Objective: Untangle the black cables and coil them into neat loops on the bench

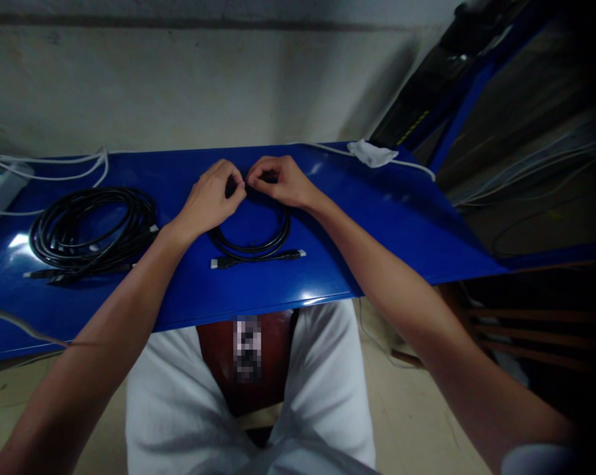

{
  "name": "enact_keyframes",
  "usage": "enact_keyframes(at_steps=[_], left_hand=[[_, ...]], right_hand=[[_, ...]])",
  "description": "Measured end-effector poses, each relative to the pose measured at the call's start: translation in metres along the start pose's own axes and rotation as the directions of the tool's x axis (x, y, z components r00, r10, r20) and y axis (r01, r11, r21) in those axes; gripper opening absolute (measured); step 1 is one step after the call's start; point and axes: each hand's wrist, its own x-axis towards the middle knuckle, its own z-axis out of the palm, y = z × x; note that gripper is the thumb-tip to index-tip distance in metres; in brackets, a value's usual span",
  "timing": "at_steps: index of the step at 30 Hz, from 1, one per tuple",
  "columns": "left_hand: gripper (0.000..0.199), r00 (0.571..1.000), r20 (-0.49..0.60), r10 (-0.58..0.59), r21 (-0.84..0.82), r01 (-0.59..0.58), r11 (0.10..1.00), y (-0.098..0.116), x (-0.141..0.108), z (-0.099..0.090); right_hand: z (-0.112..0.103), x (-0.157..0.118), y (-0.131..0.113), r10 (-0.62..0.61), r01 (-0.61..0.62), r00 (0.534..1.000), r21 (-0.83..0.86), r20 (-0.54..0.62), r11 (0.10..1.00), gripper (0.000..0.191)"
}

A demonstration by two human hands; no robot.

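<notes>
A coiled black cable (252, 249) lies on the blue table in front of me, its two plugs with pale ends pointing left and right along the near side of the loop. At the far side of this coil, my left hand (217, 192) is closed, thumb and fingertips pinched together. My right hand (282, 182) is closed in the same way, its fingertips almost touching the left ones. Whatever lies between the fingertips is too small to make out. Both hands cover the far part of the loop.
A larger pile of coiled black cables (92, 231) sits on the table (406, 231) to the left. White wires (55, 158) run along the back left near a pale power strip (0, 188). A crumpled white piece (371, 153) lies back right, beside a blue frame (459, 119).
</notes>
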Motion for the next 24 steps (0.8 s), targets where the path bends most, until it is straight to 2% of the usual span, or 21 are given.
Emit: enact_keyframes(at_steps=[7, 14, 24], left_hand=[[0.001, 0.999, 0.000, 0.052, 0.055, -0.052, 0.997, 0.0017, -0.0005, -0.0006], [0.010, 0.994, 0.049, 0.100, 0.011, -0.101, 0.995, 0.0010, 0.0005, 0.0009], [0.015, 0.999, 0.016, 0.036, -0.061, -0.035, 0.998, 0.0055, 0.0018, -0.0018]], right_hand=[[0.0010, -0.0005, 0.0004, 0.040, -0.039, 0.999, -0.052, 0.025, 0.998, 0.014], [0.0006, 0.0001, 0.0021, 0.006, 0.000, 0.998, -0.107, 0.063, 0.994, 0.011], [-0.0027, -0.0005, -0.0019, -0.015, 0.030, 0.991, -0.107, 0.134, 0.994, 0.016]])
